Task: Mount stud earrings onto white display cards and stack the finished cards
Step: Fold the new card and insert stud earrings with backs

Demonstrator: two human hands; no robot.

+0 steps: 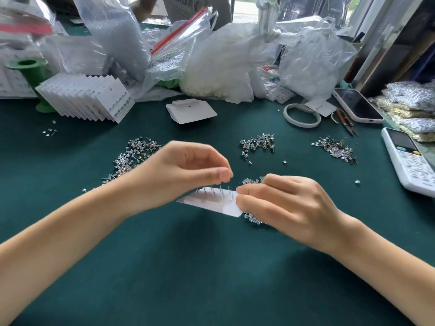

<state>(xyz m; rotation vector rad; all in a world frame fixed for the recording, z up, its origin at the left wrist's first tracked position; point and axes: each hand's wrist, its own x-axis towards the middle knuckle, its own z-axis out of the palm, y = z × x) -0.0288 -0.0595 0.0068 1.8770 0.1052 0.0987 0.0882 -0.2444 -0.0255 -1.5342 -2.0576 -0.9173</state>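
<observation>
Now the green counter point(211, 267) is spread with piles of stud earrings point(257, 145); finished cards point(91, 100) are fanned at far left. Low over the counter, a white card point(213, 201) is pinched by the right hand point(282, 205), posts upward; the left hand point(186, 172) is curled above, thumb and fingertips point(223, 173) pressed together.

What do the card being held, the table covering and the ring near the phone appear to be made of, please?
The card looks like matte white cardstock: thin, stiff and flat, with metal posts poking through. The table covering seems to be dark green felt or cloth, soft and without glare. The ring looks like a roll of white tape, possibly paper.
</observation>
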